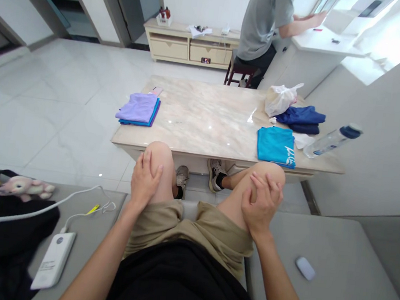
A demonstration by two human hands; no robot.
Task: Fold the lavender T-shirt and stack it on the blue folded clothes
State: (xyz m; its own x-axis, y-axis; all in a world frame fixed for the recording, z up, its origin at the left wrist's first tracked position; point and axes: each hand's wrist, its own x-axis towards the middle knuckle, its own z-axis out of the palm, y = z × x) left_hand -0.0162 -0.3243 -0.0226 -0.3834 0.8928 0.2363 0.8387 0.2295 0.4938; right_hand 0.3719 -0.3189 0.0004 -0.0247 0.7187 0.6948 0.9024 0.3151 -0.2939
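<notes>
My left hand [145, 181] lies on my left knee, fingers stretched out and holding nothing. On the other knee rests my right hand [262, 203], its fingers spread and nothing in them. Beyond my knees is a marble-topped table [204, 116]. A folded stack of cloth with a lilac piece [138, 107] on top sits at its left end, with blue and purple layers beneath. At the right lies a folded turquoise cloth [275, 144] with white lettering. Behind that are dark blue folded cloth [301, 117] and a white plastic bag [281, 99].
A clear water bottle [331, 142] stands at the table's right end. On the grey sofa are a white power bank [53, 259] with a cable, a pink plush toy [24, 188] and a small white case [305, 268]. A person in grey [263, 22] sits at a white desk [324, 41].
</notes>
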